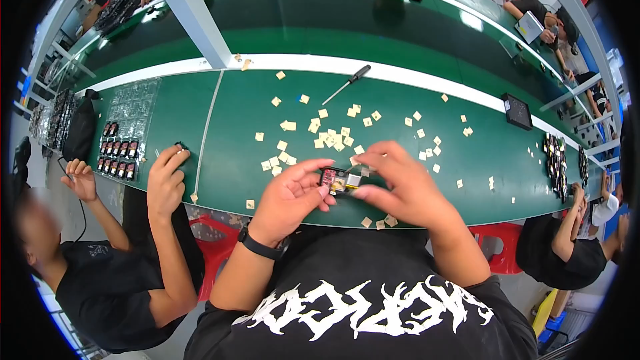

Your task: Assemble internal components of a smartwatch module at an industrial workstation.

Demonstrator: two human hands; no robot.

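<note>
Both my hands meet over the near edge of the green table. Between them is a small dark electronic part with red and yellow bits. My left hand grips its left end with thumb and fingers; a black watch sits on that wrist. My right hand pinches its right end, where a small beige square piece shows at the fingertips. Several loose beige square pads lie scattered on the table just beyond my hands.
A black-handled screwdriver lies farther back. A clear tray of small dark parts sits at the left, where a neighbour's hand rests on the table. More parts and a black box lie right. A grey post rises behind.
</note>
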